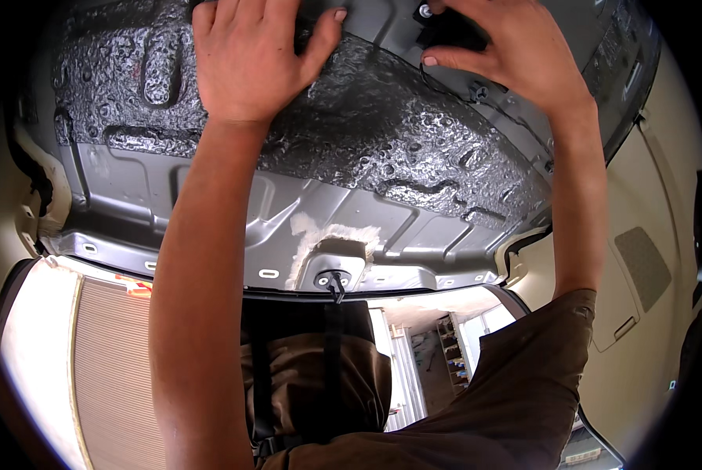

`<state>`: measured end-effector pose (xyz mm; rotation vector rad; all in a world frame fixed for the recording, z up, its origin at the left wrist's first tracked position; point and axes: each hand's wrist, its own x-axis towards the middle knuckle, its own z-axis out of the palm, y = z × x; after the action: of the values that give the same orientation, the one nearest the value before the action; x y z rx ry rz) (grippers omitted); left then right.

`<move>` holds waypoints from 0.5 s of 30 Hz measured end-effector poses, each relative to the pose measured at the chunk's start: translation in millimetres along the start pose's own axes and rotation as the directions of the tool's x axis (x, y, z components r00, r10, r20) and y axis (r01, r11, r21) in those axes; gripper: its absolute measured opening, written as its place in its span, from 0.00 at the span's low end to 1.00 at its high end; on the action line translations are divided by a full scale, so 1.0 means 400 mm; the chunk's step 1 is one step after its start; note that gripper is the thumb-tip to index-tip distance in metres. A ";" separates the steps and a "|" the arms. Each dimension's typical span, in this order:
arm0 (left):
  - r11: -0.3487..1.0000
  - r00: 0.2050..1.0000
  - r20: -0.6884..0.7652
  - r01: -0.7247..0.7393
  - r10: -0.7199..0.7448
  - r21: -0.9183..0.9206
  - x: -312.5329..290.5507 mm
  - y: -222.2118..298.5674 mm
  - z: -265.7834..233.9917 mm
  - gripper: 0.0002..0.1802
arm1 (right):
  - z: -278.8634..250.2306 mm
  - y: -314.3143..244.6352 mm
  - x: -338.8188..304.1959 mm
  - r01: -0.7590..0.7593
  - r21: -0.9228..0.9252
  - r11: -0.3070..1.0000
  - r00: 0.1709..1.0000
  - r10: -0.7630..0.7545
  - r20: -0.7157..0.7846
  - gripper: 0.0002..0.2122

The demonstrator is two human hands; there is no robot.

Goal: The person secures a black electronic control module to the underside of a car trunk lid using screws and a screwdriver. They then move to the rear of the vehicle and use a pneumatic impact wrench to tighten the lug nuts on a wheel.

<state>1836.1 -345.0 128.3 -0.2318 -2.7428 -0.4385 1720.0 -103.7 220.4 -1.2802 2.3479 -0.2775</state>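
Silvery-black embossed sheeting [414,149] covers much of a grey metal vehicle panel [233,196]. My left hand [249,59] lies on the sheeting near the top edge, palm down, with the thumb stretched away from the fingers. Its fingertips are partly cut off by the frame. At the upper right, my right hand [508,47] curves around a small black part [451,30] beside a bolt. Thumb and index finger stand apart on either side of this part; the other fingers are mostly hidden. A thin dark cable [515,117] with a clip runs below that hand.
A black fitting [334,280] sits in a recess at the panel's edge, surrounded by whitish residue [308,235]. Beige trim [641,219] with a grille lines the right side. Beyond the edge are a ribbed beige surface [116,360] and a shelf rack [451,348].
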 end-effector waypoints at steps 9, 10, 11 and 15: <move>0.998 0.996 0.072 0.056 -0.053 -0.042 0.014 0.021 -0.022 0.17 | -0.016 0.009 0.016 0.106 -0.080 0.991 0.994 -0.103 0.044 0.22; 0.997 0.997 0.062 0.054 -0.051 -0.055 0.017 0.023 -0.019 0.17 | -0.032 0.001 0.013 0.084 -0.183 0.980 0.995 -0.073 0.069 0.21; 0.996 0.997 0.053 0.053 -0.049 -0.069 0.021 0.027 -0.017 0.17 | -0.037 0.002 0.004 0.033 -0.197 0.980 0.999 -0.027 0.036 0.21; 0.997 0.994 0.086 0.075 -0.072 -0.034 0.015 0.026 -0.026 0.17 | 0.004 0.035 0.008 0.123 -0.062 0.990 0.988 -0.128 -0.083 0.21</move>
<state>1835.9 -338.0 142.5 -0.1631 -2.8350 -0.5108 1709.0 -98.6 212.7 -1.4745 2.3658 -0.3134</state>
